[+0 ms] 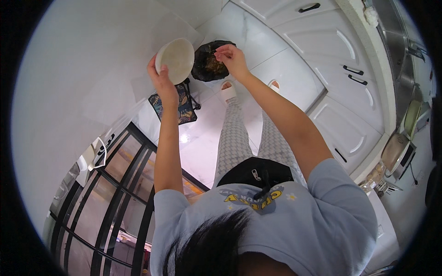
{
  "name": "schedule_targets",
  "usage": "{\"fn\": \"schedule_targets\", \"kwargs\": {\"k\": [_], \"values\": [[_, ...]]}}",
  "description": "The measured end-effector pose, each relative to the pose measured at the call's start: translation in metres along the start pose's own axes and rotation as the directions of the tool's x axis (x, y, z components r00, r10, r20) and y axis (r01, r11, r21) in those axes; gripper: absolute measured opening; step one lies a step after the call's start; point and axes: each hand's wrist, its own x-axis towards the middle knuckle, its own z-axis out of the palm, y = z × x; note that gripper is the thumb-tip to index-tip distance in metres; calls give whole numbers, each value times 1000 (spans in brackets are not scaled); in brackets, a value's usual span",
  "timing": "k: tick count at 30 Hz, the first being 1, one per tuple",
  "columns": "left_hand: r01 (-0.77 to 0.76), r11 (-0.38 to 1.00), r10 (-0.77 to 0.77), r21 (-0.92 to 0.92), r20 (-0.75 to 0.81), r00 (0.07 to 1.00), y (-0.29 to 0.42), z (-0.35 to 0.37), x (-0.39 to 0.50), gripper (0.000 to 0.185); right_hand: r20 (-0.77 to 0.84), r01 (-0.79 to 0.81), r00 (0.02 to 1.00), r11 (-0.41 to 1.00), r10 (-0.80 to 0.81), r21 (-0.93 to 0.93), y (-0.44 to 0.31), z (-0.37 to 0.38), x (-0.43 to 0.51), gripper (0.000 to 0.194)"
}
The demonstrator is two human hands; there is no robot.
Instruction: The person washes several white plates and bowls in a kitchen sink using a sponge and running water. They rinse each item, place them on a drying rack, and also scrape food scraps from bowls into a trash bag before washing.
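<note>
My left hand [163, 82] grips a white bowl [176, 60] by its side, thumb over the rim. The bowl is tilted, and its inside looks bare apart from a faint film. Above a black plastic bag [202, 67] on the floor, my right hand [230, 58] has its fingertips drawn together. Whether something small is pinched between them cannot be told. Brownish scraps [213, 65] lie inside the open bag, partly covered by the right hand.
A patterned folding stool or bag [183, 105] rests on the floor by the left wall. White cabinets [321, 38] line the right side below a counter [388, 86] with a steel sink [393, 48]. My slippered feet [228, 90] stand near the black bag. A black-framed glass door [119, 186] is at lower left.
</note>
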Motion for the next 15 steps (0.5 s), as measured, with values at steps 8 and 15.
{"fn": "schedule_targets", "kwargs": {"k": [8,15], "values": [[280,789,-309,-548,41,950,120,12,-41,60,126,-283,952,642,281,713,-143,-36,-28,24],[369,519,-116,-771,364,924,200,79,-60,57,96,-100,995,511,33,854,-268,-183,-128,24]]}}
